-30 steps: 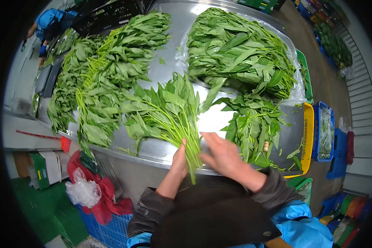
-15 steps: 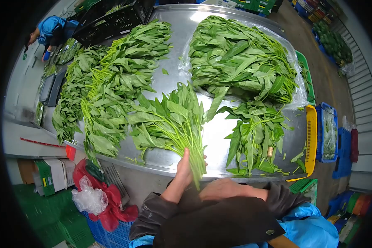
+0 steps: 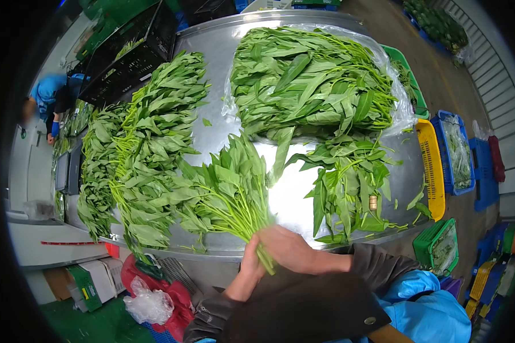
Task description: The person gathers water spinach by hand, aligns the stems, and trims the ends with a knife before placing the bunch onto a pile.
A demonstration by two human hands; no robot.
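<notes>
A bunch of water spinach point(image 3: 229, 194) is held at the table's near edge, its leaves fanned to the upper left and its cut stems toward me. My left hand point(image 3: 250, 263) is wrapped around the lower stems from the left. From the right, my right hand point(image 3: 287, 248) closes over the same stems just above, its fingers slightly blurred and partly hidden. Right of the hands lies a loose heap of water spinach point(image 3: 349, 183), with a small tan roll point(image 3: 373, 203) on it. Behind is a large pile of water spinach point(image 3: 309, 86) on clear plastic.
Rows of water spinach point(image 3: 154, 148) lie along the left of the metal table point(image 3: 212, 114). A black crate point(image 3: 129, 57) stands at the back left, a co-worker in blue point(image 3: 50, 91) beyond. Yellow point(image 3: 430, 171), blue point(image 3: 455, 151) and green point(image 3: 438, 246) crates stand right.
My right hand has come up from near my body onto the stems and closed there beside my left hand. The bunch has shifted slightly left and nearer to me, and the view has turned.
</notes>
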